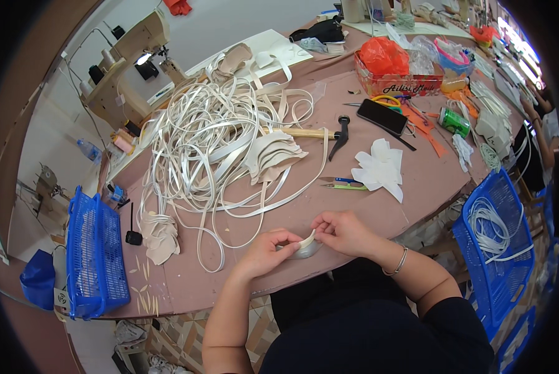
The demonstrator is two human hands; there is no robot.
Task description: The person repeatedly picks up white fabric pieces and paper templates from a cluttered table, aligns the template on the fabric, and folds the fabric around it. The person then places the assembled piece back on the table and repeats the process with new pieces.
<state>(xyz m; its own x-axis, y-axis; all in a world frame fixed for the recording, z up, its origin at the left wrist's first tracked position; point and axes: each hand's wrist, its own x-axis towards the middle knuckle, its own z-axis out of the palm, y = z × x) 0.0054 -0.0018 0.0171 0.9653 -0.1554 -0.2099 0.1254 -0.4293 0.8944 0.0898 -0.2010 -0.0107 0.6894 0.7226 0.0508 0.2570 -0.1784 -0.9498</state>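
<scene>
At the table's near edge, both my hands pinch a small curved piece of pale, silvery material (pixel 305 249) with a cream folded edge. My left hand (pixel 267 252) grips its left end between thumb and fingers. My right hand (pixel 343 233), a bangle on its wrist, pinches the raised right end of that edge. Just beyond lie green-handled thread snips (pixel 345 186) and a stack of white cut pieces (pixel 380 169). A large tangle of white and silver straps (pixel 198 143) spreads to the left, with layered beige pieces (pixel 273 157) on its right side.
A hammer (pixel 340 138), a black phone (pixel 382 117) and a green can (pixel 455 122) lie farther back. Blue baskets (pixel 95 255) flank the table, the right basket (pixel 497 249) holding white cord. Sewing machines (pixel 120 68) stand at the left. Another person's arm (pixel 544 134) shows far right.
</scene>
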